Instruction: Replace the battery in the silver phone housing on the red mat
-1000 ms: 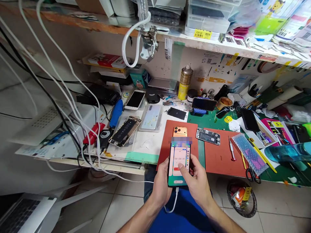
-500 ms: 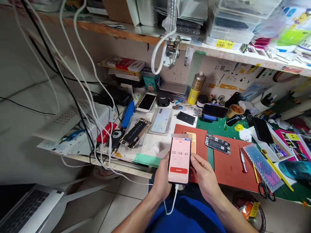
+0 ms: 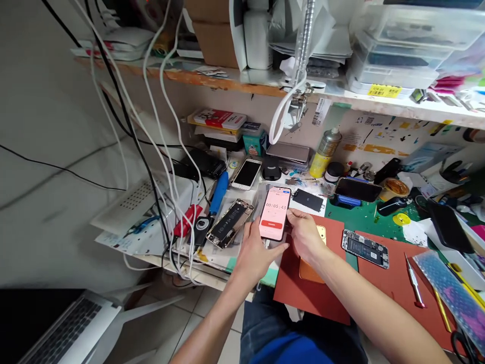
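1. Smartphone (image 3: 275,213): held up over the tabletop (image 3: 204,279), tilted, screen facing up twd the camera. Pink timer screen, reads approx 00:05:43, w/ red button (image 3: 272,224) below the digits.
2. L hand (image 3: 254,252): at the phone's lower L side, partly closed, fingers curled behind it, so grip looks light. Exact finger contact is hidden.
3. R hand (image 3: 305,235): just R of the phone, fingers (image 3: 291,216) wrapped on its R edge, thumb side hidden. Has hold of the phone, nothing else.
4. Gold phone (image 3: 321,235): just below & R of the phone, lying on a red-orange mat (image 3: 299,298), partly covered by R hand.
5. Black screen panel (image 3: 307,200): just beyond the phone, on the tabletop.
6. Opened phone w/ battery (image 3: 229,223): L of the phone, near; blue-handled tool (image 3: 218,199) beside it, further L.
7. White phone (image 3: 246,173): beyond the phone, to the L.
8. Phone on blue stand (image 3: 357,190): R of the phone, well apart; spray can (image 3: 328,152) behind, near the wall.
9. Bare phone frame w/ battery (image 3: 365,248): R of the phone, on a 2nd red-orange mat (image 3: 394,298); red-handled screwdriver (image 3: 415,280) further R.
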Demonstrator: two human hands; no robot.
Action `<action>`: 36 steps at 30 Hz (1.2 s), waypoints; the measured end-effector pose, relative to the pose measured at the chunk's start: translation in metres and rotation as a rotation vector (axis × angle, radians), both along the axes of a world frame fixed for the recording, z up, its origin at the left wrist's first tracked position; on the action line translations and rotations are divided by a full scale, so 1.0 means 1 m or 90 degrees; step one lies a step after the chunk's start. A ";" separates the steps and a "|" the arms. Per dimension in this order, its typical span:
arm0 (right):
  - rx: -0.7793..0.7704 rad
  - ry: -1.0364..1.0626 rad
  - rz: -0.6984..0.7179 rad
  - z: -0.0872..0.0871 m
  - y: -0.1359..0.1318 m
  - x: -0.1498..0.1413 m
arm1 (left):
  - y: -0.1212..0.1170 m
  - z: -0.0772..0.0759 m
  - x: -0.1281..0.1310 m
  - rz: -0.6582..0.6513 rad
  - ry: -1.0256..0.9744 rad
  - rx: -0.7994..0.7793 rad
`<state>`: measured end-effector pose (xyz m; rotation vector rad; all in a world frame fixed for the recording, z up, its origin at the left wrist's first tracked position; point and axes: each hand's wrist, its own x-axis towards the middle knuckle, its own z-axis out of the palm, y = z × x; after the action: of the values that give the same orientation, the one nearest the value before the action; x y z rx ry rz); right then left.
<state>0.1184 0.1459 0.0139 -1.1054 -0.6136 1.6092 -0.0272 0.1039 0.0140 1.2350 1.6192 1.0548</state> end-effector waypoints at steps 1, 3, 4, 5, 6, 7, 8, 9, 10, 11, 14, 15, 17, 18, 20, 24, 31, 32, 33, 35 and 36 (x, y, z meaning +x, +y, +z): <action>-0.005 -0.005 0.003 -0.003 0.007 -0.002 | 0.006 -0.002 0.001 0.000 0.072 0.003; -0.022 -0.019 0.015 -0.009 0.020 -0.005 | 0.017 -0.007 0.004 -0.018 0.178 0.002; -0.032 -0.028 0.024 -0.012 0.025 -0.006 | 0.022 -0.009 0.005 -0.019 0.195 0.002; -0.042 -0.039 0.034 -0.015 0.030 -0.006 | 0.026 -0.012 0.006 -0.022 0.222 0.003; -0.050 -0.050 0.043 -0.017 0.035 -0.005 | 0.029 -0.014 0.006 -0.023 0.251 0.004; -0.057 -0.063 0.050 -0.020 0.040 -0.005 | 0.033 -0.016 0.006 -0.024 0.280 0.004; -0.063 -0.076 0.056 -0.022 0.044 -0.005 | 0.036 -0.017 0.007 -0.024 0.308 0.003; -0.068 -0.089 0.060 -0.023 0.048 -0.004 | 0.039 -0.019 0.006 -0.025 0.333 0.001; -0.072 -0.102 0.062 -0.025 0.051 -0.004 | 0.042 -0.020 0.006 -0.026 0.355 -0.001; -0.075 -0.115 0.064 -0.026 0.054 -0.004 | 0.045 -0.021 0.007 -0.028 0.374 -0.003; -0.077 -0.154 0.067 -0.029 0.060 -0.003 | 0.053 -0.024 0.008 -0.038 0.417 -0.003; -0.075 -0.167 0.068 -0.029 0.061 -0.002 | 0.055 -0.025 0.009 -0.043 0.428 -0.001; -0.068 -0.195 0.070 -0.027 0.059 0.002 | 0.058 -0.028 0.009 -0.052 0.447 0.005; -0.062 -0.211 0.069 -0.025 0.056 0.006 | 0.060 -0.029 0.009 -0.055 0.455 0.007; -0.044 -0.246 0.061 -0.018 0.042 0.019 | 0.061 -0.030 0.008 -0.062 0.466 0.010; 0.007 -0.346 0.018 -0.003 -0.019 0.060 | 0.051 -0.025 0.002 -0.073 0.469 0.036; -0.007 -0.752 -0.043 -0.027 -0.142 0.098 | -0.033 -0.028 0.024 -0.203 0.104 0.009; 0.006 -0.817 -0.039 -0.034 -0.149 0.093 | -0.046 -0.034 0.031 -0.221 0.034 -0.031; 0.024 -0.878 -0.037 -0.040 -0.154 0.087 | -0.057 -0.040 0.038 -0.221 -0.023 -0.054; 0.061 -0.991 -0.037 -0.049 -0.156 0.071 | -0.072 -0.052 0.051 -0.203 -0.106 -0.087; 0.076 -1.039 -0.029 -0.052 -0.154 0.063 | -0.077 -0.057 0.056 -0.191 -0.135 -0.095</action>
<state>0.1815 -0.0080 -0.0382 -2.1752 -1.6147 0.2757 0.0287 0.0274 -0.0429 1.1796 1.2810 0.8302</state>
